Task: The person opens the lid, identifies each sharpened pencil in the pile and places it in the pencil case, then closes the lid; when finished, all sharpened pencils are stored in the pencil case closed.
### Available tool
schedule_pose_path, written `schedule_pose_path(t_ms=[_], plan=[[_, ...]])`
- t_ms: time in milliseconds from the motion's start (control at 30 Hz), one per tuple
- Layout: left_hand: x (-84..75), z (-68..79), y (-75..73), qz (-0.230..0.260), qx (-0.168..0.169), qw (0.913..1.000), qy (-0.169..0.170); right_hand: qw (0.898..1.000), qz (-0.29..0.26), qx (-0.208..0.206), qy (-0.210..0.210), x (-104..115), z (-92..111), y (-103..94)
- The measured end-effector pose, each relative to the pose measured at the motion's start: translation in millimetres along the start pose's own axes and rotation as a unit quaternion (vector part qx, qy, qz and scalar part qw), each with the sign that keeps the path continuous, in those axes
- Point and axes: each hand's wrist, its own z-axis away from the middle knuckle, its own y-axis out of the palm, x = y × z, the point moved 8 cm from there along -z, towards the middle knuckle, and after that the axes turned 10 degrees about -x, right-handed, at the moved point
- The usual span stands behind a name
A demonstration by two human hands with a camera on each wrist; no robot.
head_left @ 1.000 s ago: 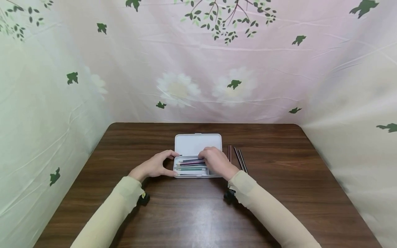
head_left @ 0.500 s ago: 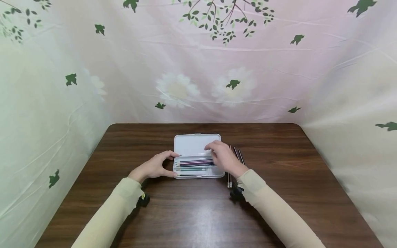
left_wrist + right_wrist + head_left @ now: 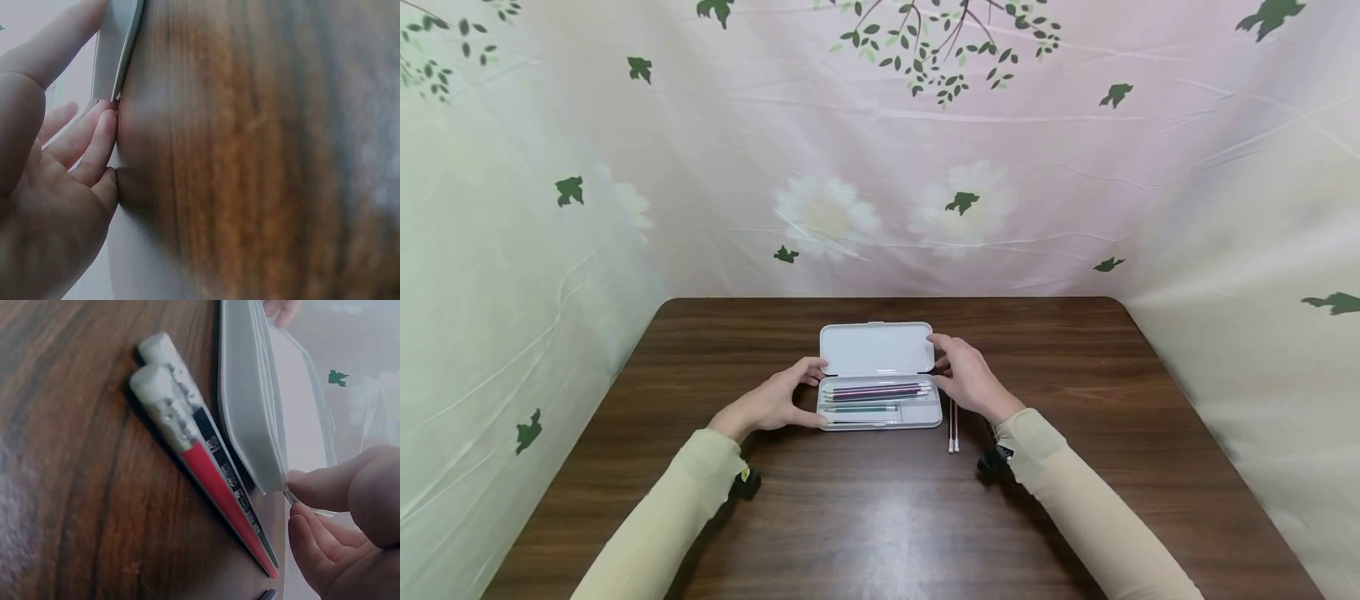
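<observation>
A white pencil case (image 3: 921, 414) lies on the table, its lid (image 3: 876, 350) folded back flat behind it. Several dark pencils (image 3: 876, 392) fill the rear compartment, and a green pencil (image 3: 861, 409) lies in front of them. My left hand (image 3: 763, 406) holds the case's left end, thumb at the front corner and fingers by the hinge. At the right end, my right hand (image 3: 976, 379) has its index finger on the lid's edge and its thumb beside the hinge. In the right wrist view, thumb and fingers of the right hand (image 3: 350, 534) meet at the corner.
Just right of the case lie a red pencil (image 3: 225, 503) and a black pencil (image 3: 215, 440), white erasers toward me. Another dark pencil tip (image 3: 269, 594) shows below them. The brown wooden table (image 3: 880, 517) reaches back to a printed cloth (image 3: 880, 167).
My right hand has moved away from the pencils in the case, rightward to the right edge of the lid. The left hand has stayed on the case's left end.
</observation>
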Motion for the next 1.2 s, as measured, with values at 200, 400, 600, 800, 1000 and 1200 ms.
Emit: schedule_pose_path(t_ms=[200, 400, 600, 800, 1000, 1200], plan=[[5.3, -0.9, 0.8, -0.005, -0.005, 0.9996, -0.027, 1.0, -0.015, -0.015, 0.006, -1, 0, 0.6], [6.8, -1.7, 2.5, -0.003, -0.002, 0.9995, -0.03, 0.999, -0.022, -0.028, 0.035, -4, 0, 1.4], [3.5, -1.8, 1.9, 0.02, -0.006, 0.9997, -0.012, 0.998, -0.032, -0.035, 0.041, -3, 1, 1.9], [0.6, -2.0, 1.6, 0.033, -0.007, 0.9994, 0.001, 0.997, -0.058, -0.055, 0.005, -1, 8, -5.7], [0.9, -3.0, 1.7, 0.034, -0.005, 0.9994, 0.007, 0.995, -0.085, -0.053, -0.021, 3, 20, -13.3], [2.0, -2.5, 0.8, 0.019, -0.007, 0.9998, 0.002, 0.996, -0.072, -0.051, -0.028, 8, 27, -19.8]])
